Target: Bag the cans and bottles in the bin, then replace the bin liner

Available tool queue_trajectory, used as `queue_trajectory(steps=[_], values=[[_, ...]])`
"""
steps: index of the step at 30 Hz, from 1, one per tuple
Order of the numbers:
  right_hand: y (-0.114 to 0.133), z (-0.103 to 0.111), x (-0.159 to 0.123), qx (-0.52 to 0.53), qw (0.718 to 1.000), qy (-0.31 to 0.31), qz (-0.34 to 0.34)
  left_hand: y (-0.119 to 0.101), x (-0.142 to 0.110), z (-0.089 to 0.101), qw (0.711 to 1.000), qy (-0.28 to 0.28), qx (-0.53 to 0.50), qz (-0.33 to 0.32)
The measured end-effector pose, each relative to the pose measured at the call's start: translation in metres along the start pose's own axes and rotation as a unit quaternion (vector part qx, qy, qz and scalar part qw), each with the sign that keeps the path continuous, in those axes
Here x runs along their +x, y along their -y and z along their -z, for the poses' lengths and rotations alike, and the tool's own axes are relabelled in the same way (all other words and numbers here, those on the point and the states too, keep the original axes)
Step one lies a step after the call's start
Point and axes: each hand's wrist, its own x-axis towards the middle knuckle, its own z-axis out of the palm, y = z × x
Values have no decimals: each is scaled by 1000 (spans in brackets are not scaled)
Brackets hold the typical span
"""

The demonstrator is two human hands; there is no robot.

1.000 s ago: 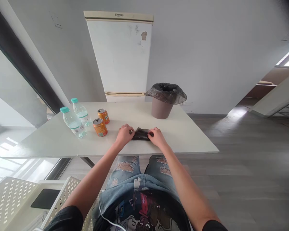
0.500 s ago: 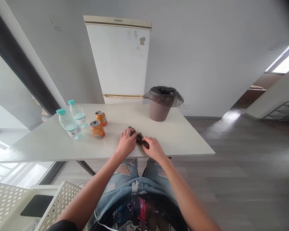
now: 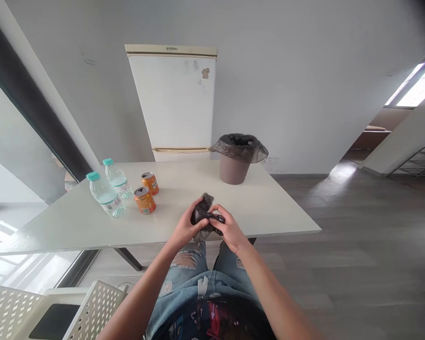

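A crumpled black plastic bag (image 3: 202,211) is bunched between my two hands near the table's front edge. My left hand (image 3: 189,225) grips its left side, thumb across the front. From the right, my right hand (image 3: 228,227) pinches a twisted part of it between thumb and fingers. Loose film sticks up above the hands and hangs below them. Beyond them stands a brown bin (image 3: 233,172) lined with a dark, see-through bag (image 3: 250,152) folded over its rim.
Two orange cans (image 3: 145,201) stand left of my hands on the white table (image 3: 276,212). Farther left are two clear bottles (image 3: 108,200) with teal caps. A white fridge (image 3: 177,104) is behind the table. At lower left sits a perforated basket (image 3: 95,307).
My hands have lifted the black bag off the tabletop and pulled it nearer to me. It has spread from a tight roll into a looser bunch. The view has tilted slightly upward.
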Motion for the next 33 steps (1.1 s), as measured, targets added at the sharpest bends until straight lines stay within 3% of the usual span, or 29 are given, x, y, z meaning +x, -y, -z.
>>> queue_trajectory(steps=[2, 6, 10, 12, 15, 17, 19, 21, 22, 25, 30, 31, 33], values=[[-2, 3, 0, -15, 1000, -14, 23, -6, 0, -1, 999, 0, 35, 13], [2, 15, 0, -190, 970, -89, 120, -16, -2, -5, 992, -14, 116, 50], [1, 31, -1, -136, 986, 61, 70, -20, -4, -9, 986, 58, 153, 28], [-5, 45, -3, -125, 990, 58, 39, -17, -4, -9, 986, 58, 158, 17], [-10, 86, -8, -256, 958, -120, 47, -1, -3, -2, 979, 18, 201, -11], [-9, 126, -14, -363, 891, -263, 76, 17, 0, 7, 959, 5, 281, -41], [-6, 167, -19, -479, 804, -336, 105, 34, 3, 14, 935, 13, 351, -53], [-3, 201, -23, -582, 749, -296, 110, 46, 5, 17, 916, 24, 397, -43], [-2, 214, -25, -616, 739, -253, 105, 49, 5, 17, 908, 25, 415, -37], [6, 236, -30, -637, 750, -157, 88, 51, 4, 13, 892, 20, 450, -30], [32, 249, -22, -635, 735, -209, 109, 51, 3, 11, 895, 15, 446, -25], [34, 250, -15, -630, 742, -200, 113, 51, 3, 11, 894, 15, 447, -24], [29, 250, 0, -624, 766, -125, 88, 50, 3, 12, 893, 17, 449, -21]])
